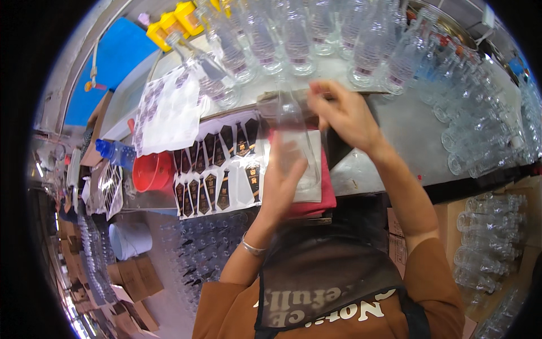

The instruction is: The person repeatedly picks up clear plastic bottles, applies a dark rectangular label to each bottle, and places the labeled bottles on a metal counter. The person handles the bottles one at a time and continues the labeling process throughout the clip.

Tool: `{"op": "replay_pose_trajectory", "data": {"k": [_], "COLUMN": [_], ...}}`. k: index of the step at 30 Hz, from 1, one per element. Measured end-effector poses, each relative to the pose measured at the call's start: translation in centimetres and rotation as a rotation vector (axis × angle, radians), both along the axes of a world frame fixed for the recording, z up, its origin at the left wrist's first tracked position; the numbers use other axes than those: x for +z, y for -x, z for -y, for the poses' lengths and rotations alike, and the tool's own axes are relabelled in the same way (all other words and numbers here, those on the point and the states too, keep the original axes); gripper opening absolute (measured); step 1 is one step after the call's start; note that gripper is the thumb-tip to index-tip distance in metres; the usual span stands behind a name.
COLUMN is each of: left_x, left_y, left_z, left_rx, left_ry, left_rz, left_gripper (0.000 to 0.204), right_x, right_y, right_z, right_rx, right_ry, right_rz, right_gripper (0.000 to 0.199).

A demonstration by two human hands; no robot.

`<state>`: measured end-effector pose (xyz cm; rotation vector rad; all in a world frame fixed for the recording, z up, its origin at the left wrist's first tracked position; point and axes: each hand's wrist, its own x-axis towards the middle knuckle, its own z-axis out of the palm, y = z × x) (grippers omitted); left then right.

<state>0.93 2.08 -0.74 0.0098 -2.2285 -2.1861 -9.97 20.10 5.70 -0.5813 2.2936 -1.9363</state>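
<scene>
In front of me a clear glass bottle (291,116) lies with its base toward me on a white pad (314,191) over a red cloth (328,181). My left hand (282,175) is at the bottle's left side, thumb apart from the blurred fingers. To the right of the bottle's upper part, my right hand (345,113) is raised with curled fingers; whatever its fingertips hold, if anything, is hidden by blur. Left of the pad lies a sheet of black, tie-shaped labels (212,164) with gold print.
Upright labelled glass bottles (299,42) line the back of the bench, and one leans beside a white-and-purple label sheet (164,113). More bottles (477,118) crowd the right. A red bucket (152,171), blue-capped bottle (116,152) and yellow containers (175,25) are at left.
</scene>
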Motion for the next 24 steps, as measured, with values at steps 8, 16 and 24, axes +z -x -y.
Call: {"op": "replay_pose_trajectory", "data": {"k": [8, 16, 24], "left_x": [-0.9, -0.4, -4.8], "left_y": [-1.2, -1.2, -9.8], "left_z": [0.4, 1.5, 14.0], "left_rx": [0.012, -0.075, 0.427], "left_ry": [0.109, -0.119, 1.113], "left_rz": [-0.117, 0.01, -0.325], "left_gripper": [0.072, 0.069, 0.061], "right_x": [-6.4, -5.8, -6.8], "right_y": [-11.0, -11.8, -12.4], "right_z": [-0.4, 0.7, -3.2], "right_rx": [-0.001, -0.035, -0.137], "right_ry": [-0.196, -0.193, -0.032], "right_rz": [0.06, 0.011, 0.229], "right_gripper": [0.063, 0.065, 0.038]}}
